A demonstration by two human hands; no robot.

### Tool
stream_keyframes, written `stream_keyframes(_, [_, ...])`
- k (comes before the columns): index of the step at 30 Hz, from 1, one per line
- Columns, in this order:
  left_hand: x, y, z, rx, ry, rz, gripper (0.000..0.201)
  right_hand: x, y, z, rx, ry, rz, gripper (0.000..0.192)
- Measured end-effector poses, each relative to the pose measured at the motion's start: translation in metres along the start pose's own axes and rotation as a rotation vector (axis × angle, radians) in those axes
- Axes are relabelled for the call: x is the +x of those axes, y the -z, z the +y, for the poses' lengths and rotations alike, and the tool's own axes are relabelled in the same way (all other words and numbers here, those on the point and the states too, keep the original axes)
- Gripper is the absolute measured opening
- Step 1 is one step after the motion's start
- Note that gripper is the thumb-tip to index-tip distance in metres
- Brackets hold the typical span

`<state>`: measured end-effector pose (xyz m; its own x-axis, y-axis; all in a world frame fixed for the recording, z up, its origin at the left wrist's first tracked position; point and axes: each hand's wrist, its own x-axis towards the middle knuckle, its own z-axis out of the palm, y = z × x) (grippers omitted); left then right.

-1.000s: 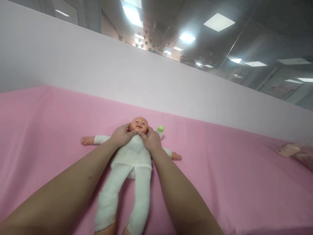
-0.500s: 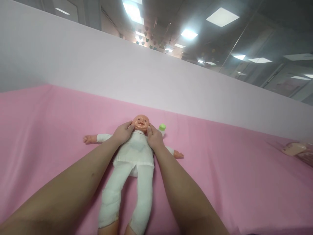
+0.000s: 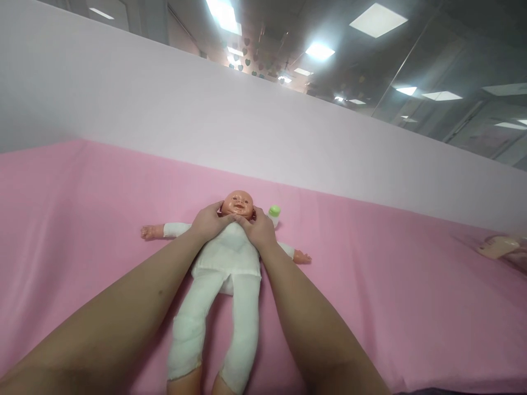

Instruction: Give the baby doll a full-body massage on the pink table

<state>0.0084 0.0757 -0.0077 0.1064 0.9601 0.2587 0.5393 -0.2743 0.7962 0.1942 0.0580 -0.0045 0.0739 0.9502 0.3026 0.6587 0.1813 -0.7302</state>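
A baby doll (image 3: 224,263) in a white suit lies on its back on the pink sheet (image 3: 82,219), arms spread, legs towards me. My left hand (image 3: 209,222) rests on its left shoulder and cups the side of the doll's head (image 3: 239,202). On the other side my right hand (image 3: 260,230) does the same, and both thumbs meet under the chin. A small bottle with a green cap (image 3: 274,213) stands just behind my right hand.
A pale wall panel (image 3: 206,120) runs along the far edge of the pink sheet. At the far right edge lies a beige object (image 3: 500,247), partly cut off by the frame.
My thumbs slid from the doll's cheeks back down under its chin. The doll has stayed in place.
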Motion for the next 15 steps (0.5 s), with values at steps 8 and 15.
stream_keyframes(8, [0.003,-0.002,-0.007,-0.031,-0.016,0.004,0.059,0.003,-0.003,0.007,-0.006,0.017,0.006,0.056])
stream_keyframes(15, [0.008,-0.002,-0.013,-0.052,-0.023,-0.004,0.058,0.004,-0.003,0.011,-0.047,0.099,0.016,0.047])
